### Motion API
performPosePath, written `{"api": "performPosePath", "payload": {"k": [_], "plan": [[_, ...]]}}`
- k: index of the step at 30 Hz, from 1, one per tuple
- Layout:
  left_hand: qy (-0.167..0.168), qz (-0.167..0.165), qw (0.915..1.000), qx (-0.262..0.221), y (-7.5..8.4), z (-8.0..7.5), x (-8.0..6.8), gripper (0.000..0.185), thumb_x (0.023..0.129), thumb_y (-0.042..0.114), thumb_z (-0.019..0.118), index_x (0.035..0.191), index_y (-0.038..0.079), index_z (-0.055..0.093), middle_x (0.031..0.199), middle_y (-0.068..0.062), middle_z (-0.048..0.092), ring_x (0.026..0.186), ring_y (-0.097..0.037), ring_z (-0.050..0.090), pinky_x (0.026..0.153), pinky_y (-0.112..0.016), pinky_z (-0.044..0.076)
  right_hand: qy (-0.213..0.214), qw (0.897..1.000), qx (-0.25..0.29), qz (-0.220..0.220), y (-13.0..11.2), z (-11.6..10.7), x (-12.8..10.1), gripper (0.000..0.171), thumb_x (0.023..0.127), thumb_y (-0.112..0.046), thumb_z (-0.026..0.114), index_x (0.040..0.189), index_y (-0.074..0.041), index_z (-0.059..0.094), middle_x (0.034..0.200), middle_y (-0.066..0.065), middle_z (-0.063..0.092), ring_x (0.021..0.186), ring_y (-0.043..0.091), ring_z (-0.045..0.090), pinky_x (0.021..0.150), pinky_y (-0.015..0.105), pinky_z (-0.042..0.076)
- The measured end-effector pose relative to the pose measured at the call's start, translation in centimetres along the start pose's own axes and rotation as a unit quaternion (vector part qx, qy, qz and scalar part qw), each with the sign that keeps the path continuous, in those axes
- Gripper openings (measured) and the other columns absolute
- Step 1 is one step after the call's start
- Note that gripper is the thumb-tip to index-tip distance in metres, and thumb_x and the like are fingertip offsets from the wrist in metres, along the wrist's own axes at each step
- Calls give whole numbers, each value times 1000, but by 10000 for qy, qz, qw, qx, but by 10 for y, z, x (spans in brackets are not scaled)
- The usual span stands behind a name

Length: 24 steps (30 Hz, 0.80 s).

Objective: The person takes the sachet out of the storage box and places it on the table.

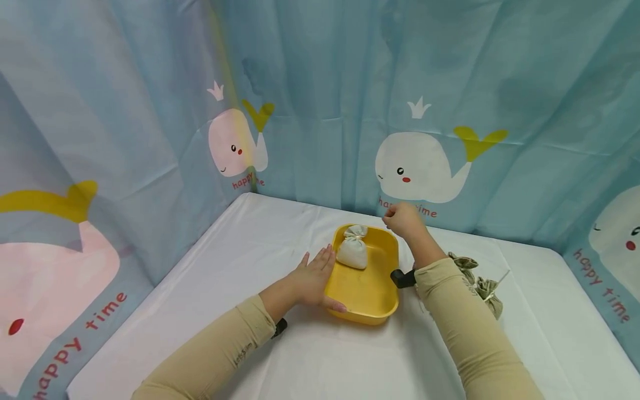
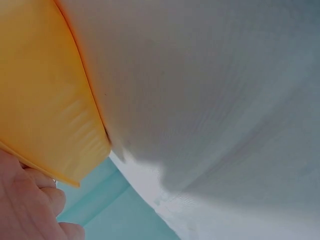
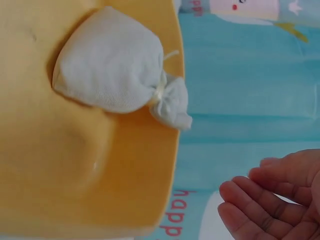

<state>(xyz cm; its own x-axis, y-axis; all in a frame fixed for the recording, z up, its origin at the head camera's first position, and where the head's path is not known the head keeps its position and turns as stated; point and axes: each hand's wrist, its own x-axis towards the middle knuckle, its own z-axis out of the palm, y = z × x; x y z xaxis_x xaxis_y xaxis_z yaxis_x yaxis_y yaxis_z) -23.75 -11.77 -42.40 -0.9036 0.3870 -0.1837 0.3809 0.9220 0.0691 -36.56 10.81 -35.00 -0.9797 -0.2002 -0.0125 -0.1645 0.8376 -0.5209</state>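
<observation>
A yellow tray (image 1: 362, 294) stands on the white-covered table. Inside it, toward the far left, lies a pale cloth pouch (image 1: 353, 253) with its gathered neck tied; the right wrist view shows the same pouch (image 3: 110, 65) with its neck against the tray's wall. My left hand (image 1: 312, 279) rests along the tray's left rim, fingers extended and thumb near the front corner. Past the tray's far right corner hovers my right hand (image 1: 406, 223). Its fingers are loosely bent, and in the right wrist view that hand (image 3: 275, 197) holds nothing.
To the right of the tray, partly behind my right forearm, lie olive-green cloth pouches (image 1: 490, 300), one with a pale tie. A blue curtain (image 1: 320, 155) printed with whales hangs behind the table. Black wrist-camera mounts (image 1: 402, 278) stick out by the forearms.
</observation>
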Motion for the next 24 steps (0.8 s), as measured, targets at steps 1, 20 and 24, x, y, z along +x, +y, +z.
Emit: {"api": "performPosePath", "payload": {"k": [1, 20, 24], "plan": [[2, -4, 10000, -2, 0, 0, 0, 138, 47, 96, 28, 147, 5, -1, 152, -10, -10, 140, -22, -6, 109, -51, 3, 3, 10000, 12, 17, -1, 2, 1, 18, 92, -17, 53, 91, -3, 64, 85, 11, 60, 78, 26, 52, 71, 35, 48], [25, 13, 9999, -96, 1, -1, -1, 136, 49, 95, 31, 147, 5, 1, 153, -10, -8, 140, -23, -5, 109, -51, 5, -336, 9948, 884, 375, 8, 46, 18, 22, 91, -15, 56, 105, -1, 66, 92, 12, 63, 79, 22, 60, 76, 33, 50], [92, 53, 9999, -44, 1, 1, 0, 136, 49, 95, 29, 147, 5, 1, 153, -11, -8, 140, -24, -3, 109, -51, 5, -383, 9940, 962, 340, 8, 50, 20, 23, 91, -15, 56, 108, -2, 64, 94, 13, 63, 79, 22, 61, 77, 33, 50]]}}
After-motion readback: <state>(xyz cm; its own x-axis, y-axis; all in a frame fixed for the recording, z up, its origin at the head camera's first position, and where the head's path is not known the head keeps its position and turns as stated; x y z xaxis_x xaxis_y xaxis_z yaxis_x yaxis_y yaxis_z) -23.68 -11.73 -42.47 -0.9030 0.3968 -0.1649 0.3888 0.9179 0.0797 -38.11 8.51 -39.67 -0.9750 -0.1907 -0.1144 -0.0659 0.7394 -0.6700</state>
